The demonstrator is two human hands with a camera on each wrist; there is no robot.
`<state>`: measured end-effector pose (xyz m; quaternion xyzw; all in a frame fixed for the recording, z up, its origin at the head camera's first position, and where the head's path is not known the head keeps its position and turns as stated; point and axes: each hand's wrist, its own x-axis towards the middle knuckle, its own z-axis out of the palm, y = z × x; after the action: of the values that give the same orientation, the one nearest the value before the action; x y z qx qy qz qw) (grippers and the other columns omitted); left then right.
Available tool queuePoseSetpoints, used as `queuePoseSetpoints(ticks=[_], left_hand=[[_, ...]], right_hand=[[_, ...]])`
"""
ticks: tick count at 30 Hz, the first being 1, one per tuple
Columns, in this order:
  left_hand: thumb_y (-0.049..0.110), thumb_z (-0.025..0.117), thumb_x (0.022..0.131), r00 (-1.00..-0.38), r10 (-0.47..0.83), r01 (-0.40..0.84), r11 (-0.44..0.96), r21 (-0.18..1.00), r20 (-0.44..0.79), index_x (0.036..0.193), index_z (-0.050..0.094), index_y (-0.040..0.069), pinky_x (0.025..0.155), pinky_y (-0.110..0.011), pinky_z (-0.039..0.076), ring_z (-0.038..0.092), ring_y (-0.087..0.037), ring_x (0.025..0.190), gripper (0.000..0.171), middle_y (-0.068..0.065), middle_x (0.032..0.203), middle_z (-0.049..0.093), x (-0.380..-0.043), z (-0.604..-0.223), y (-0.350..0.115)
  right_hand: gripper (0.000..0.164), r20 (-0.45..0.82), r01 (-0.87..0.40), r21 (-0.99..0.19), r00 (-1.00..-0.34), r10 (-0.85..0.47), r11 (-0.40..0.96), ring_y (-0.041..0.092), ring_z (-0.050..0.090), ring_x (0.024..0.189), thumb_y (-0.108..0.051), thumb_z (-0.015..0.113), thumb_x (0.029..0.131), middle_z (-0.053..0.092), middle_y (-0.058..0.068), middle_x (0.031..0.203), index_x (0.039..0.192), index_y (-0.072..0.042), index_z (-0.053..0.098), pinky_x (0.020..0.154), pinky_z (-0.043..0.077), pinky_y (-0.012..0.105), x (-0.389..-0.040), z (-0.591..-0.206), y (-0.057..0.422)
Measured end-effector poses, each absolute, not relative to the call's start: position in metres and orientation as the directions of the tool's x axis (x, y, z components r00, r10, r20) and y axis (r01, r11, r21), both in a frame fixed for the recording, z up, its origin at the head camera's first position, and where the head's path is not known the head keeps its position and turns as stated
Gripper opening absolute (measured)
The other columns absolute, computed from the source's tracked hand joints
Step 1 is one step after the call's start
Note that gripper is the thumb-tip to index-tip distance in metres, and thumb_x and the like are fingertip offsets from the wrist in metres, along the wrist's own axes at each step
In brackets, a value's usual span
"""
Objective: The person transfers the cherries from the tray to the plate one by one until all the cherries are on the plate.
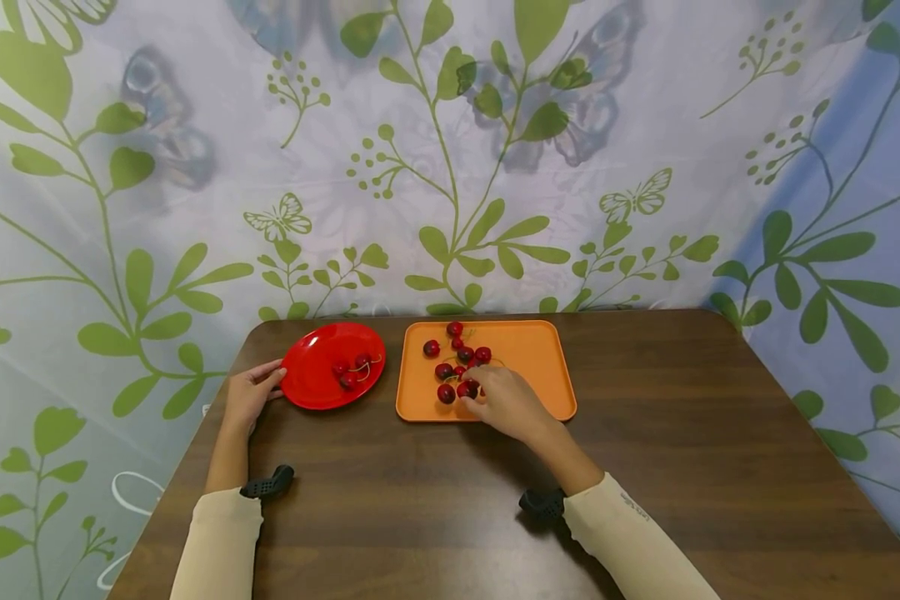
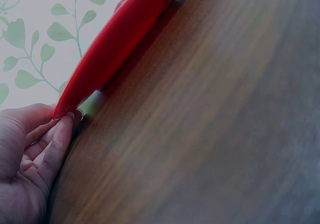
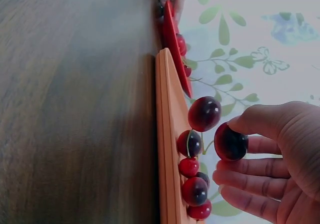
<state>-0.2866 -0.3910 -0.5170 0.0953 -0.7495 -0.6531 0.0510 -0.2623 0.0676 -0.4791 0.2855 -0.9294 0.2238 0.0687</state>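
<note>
My left hand (image 1: 247, 398) pinches the left rim of a red plate (image 1: 307, 377) between thumb and fingers, as the left wrist view shows closely. Several cherries with stems (image 1: 348, 380) lie on the plate's right half. Over the orange tray (image 1: 534, 358) is my right hand (image 1: 512, 404). Its thumb and fingers pinch a dark red cherry (image 3: 231, 142), clearest in the right wrist view. Around it, several more cherries (image 1: 444, 372) are clustered on the tray's left half, some with stems showing. The hand partly covers that cluster in the head view.
Plate and tray stand side by side, a narrow gap between them, near the back edge of the brown wooden table (image 1: 660, 433). Behind the table hangs a curtain (image 1: 450, 167) printed with leaves and butterflies. Each wrist wears a black strap (image 1: 268, 483).
</note>
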Motion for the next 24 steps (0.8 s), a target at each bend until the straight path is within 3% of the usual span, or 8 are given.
queuePoseSetpoints(ticks=[10,17,24], left_hand=[[0.016,0.068,0.099,-0.975,-0.223,-0.044,0.178,0.983,-0.003,0.138,0.055,-0.012,0.07,-0.02,0.061,0.067,0.0,0.077,0.049,0.017,0.092,0.069,-0.293,-0.538,-0.399],[0.015,0.069,0.099,-0.975,-0.223,-0.039,0.162,0.986,-0.002,0.137,0.056,-0.012,0.069,-0.019,0.06,0.067,0.0,0.077,0.049,0.017,0.091,0.069,-0.293,-0.538,-0.397],[0.009,0.068,0.098,-0.975,-0.224,-0.046,0.139,0.989,-0.014,0.136,0.055,-0.014,0.068,-0.02,0.061,0.067,-0.002,0.074,0.046,0.014,0.091,0.07,-0.292,-0.533,-0.395]], right_hand=[[0.033,0.265,-0.567,-0.388,-0.824,-0.501,0.727,0.013,0.06,0.077,-0.024,0.081,0.089,0.072,0.005,0.102,0.116,-0.006,0.073,0.067,0.056,0.029,-0.258,-0.471,0.067],[0.035,0.294,-0.571,-0.404,-0.821,-0.49,0.715,0.022,0.067,0.089,-0.024,0.081,0.089,0.073,0.008,0.111,0.118,-0.006,0.073,0.078,0.061,0.038,-0.256,-0.467,0.069],[0.036,0.338,-0.587,-0.432,-0.809,-0.48,0.685,0.021,0.068,0.087,-0.027,0.08,0.09,0.073,0.006,0.109,0.118,-0.007,0.074,0.078,0.061,0.038,-0.254,-0.461,0.069]])
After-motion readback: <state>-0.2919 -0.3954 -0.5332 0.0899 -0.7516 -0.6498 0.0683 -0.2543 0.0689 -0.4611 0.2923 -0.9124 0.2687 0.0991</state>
